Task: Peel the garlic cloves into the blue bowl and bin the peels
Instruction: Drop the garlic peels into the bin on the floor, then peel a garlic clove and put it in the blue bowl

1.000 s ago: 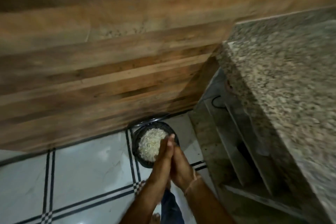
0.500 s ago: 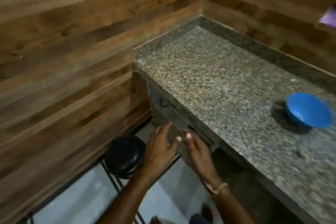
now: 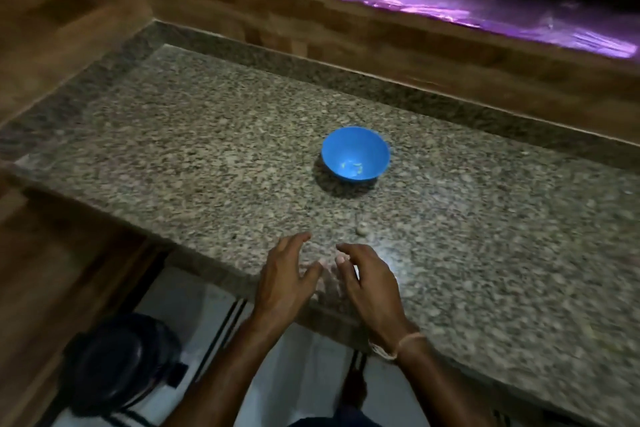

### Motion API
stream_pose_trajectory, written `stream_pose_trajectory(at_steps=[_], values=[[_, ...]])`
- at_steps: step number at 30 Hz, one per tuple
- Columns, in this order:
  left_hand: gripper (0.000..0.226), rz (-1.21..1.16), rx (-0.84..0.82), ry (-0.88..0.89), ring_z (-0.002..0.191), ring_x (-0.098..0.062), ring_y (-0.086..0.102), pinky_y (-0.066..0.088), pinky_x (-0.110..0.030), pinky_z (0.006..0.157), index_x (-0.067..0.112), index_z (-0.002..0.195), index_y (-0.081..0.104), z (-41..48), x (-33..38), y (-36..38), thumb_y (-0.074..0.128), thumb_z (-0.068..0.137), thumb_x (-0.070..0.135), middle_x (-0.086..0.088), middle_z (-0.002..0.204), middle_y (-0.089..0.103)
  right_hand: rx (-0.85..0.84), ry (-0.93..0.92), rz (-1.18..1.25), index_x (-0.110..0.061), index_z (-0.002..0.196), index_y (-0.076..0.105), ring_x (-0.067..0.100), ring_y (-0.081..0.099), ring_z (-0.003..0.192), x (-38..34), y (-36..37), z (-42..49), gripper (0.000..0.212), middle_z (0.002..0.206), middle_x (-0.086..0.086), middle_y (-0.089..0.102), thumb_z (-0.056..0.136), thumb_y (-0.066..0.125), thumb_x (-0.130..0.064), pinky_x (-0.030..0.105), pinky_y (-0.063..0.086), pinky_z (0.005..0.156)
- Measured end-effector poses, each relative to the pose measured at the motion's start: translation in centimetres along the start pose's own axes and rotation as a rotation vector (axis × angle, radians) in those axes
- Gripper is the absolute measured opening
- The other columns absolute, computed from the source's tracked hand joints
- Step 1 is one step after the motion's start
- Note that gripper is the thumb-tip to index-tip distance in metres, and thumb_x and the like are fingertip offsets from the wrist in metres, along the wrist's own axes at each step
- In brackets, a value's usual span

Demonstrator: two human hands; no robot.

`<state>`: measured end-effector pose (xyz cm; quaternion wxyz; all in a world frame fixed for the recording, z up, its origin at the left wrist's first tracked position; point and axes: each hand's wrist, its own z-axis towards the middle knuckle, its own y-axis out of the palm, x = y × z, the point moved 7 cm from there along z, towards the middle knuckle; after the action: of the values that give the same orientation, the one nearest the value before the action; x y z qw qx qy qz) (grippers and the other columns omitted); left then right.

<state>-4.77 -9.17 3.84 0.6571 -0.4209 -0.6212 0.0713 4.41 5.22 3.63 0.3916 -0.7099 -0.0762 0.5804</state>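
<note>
Loosely spread, the fingers (image 3: 295, 242) of the left hand (image 3: 284, 282) and right hand (image 3: 372, 282) hold nothing above the bench (image 3: 173, 149) edge, with a garlic clove (image 3: 361, 229) lying between them and the blue bowl (image 3: 355, 159).

I can't make out the few pale bits at the bottom of the blue bowl (image 3: 355, 153); they're too small for me to call them cloves. The same goes for the pale lump (image 3: 361, 228) on the desk (image 3: 194, 149) near the bowl: clove or peel, I can't say. Between the left hand (image 3: 284, 282) and the right hand (image 3: 372, 284) the inner fingertips smear into a blur, so I can't tell whether they touch the desk. The dark bin (image 3: 117, 362) on the floor is blurred, its inside unreadable. The desk runs off the right edge and both forearms off the bottom.
</note>
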Motion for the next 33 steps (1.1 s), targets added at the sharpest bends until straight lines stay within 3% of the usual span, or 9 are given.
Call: stream_pose_trajectory(at_steps=[5,9,15,18,20,23,26,30,33], values=[[0.052,0.036,-0.072,-0.028,0.127,-0.02,0.057,0.049,-0.033,0.1,0.022,0.142,0.057,3.2,1.6,5.4,0.072,0.093,0.032,0.0,0.142,0.057,-0.032,0.03,-0.174,-0.019,0.138,0.063,0.022,0.063,0.119,5.8,-2.9,2.9,0.035,0.133,0.002,0.064,0.105,0.059,-0.03,0.037,0.053,0.091],[0.051,0.138,-0.081,-0.031,0.117,-0.021,0.059,0.047,-0.029,0.091,0.018,0.138,0.059,6.0,0.8,7.2,0.076,0.09,0.026,-0.003,0.128,0.06,-0.102,0.089,-0.358,-0.02,0.148,0.053,0.031,0.053,0.128,8.9,-3.3,5.5,0.051,0.145,0.007,0.054,0.098,0.066,-0.021,0.041,0.05,0.095],[0.018,0.247,-0.092,0.14,0.088,-0.016,0.053,0.042,-0.032,0.067,0.023,0.097,0.063,9.1,0.7,8.4,0.075,0.088,0.013,0.005,0.094,0.054,-0.114,0.116,-0.501,-0.021,0.143,0.055,0.036,0.049,0.127,9.6,-2.5,8.8,0.068,0.143,0.009,0.052,0.082,0.083,-0.023,0.042,0.045,0.094],[0.025,0.191,-0.086,0.159,0.077,-0.005,0.047,0.037,-0.026,0.06,0.025,0.082,0.059,9.6,0.8,8.5,0.071,0.088,0.004,0.009,0.085,0.05,-0.068,0.131,-0.497,-0.023,0.14,0.058,0.034,0.047,0.132,9.4,-2.2,9.7,0.066,0.148,0.007,0.051,0.081,0.086,-0.027,0.045,0.043,0.099],[0.025,0.155,-0.08,0.158,0.077,-0.005,0.048,0.043,-0.027,0.062,0.026,0.082,0.058,9.7,0.8,8.4,0.069,0.09,0.005,0.01,0.085,0.052,-0.044,0.152,-0.486,-0.025,0.14,0.059,0.032,0.045,0.135,9.2,-2.2,9.8,0.065,0.149,0.005,0.05,0.081,0.086,-0.028,0.045,0.041,0.1],[0.022,0.053,-0.063,0.128,0.075,-0.012,0.055,0.051,-0.043,0.062,0.027,0.083,0.054,10.2,1.1,7.6,0.062,0.095,0.01,0.009,0.08,0.058,-0.021,0.184,-0.465,-0.027,0.141,0.059,0.031,0.043,0.138,9.3,-2.2,9.9,0.066,0.152,0.002,0.049,0.081,0.086,-0.027,0.046,0.039,0.102],[0.017,-0.055,-0.005,0.182,0.076,-0.016,0.06,0.05,-0.04,0.06,0.025,0.089,0.055,12.0,3.6,5.9,0.06,0.098,0.012,0.009,0.081,0.06,-0.01,0.212,-0.444,-0.03,0.143,0.057,0.028,0.039,0.142,9.4,-2.1,9.8,0.065,0.157,0.0,0.045,0.084,0.084,-0.028,0.046,0.037,0.106],[0.009,0.056,0.113,0.232,0.079,-0.013,0.058,0.034,-0.028,0.059,0.023,0.095,0.061,16.9,7.5,4.2,0.068,0.097,0.017,0.012,0.087,0.063,0.01,0.231,-0.437,-0.031,0.145,0.054,0.025,0.036,0.144,9.2,-1.9,9.7,0.064,0.159,-0.003,0.042,0.088,0.082,-0.027,0.046,0.034,0.109],[0.007,0.165,0.114,0.234,0.085,-0.018,0.062,0.038,-0.031,0.064,0.022,0.099,0.063,20.1,8.6,4.3,0.07,0.097,0.02,0.007,0.099,0.067,0.018,0.226,-0.426,-0.033,0.146,0.053,0.024,0.035,0.145,9.1,-2.1,9.7,0.065,0.159,-0.004,0.041,0.088,0.081,-0.029,0.044,0.032,0.11]])
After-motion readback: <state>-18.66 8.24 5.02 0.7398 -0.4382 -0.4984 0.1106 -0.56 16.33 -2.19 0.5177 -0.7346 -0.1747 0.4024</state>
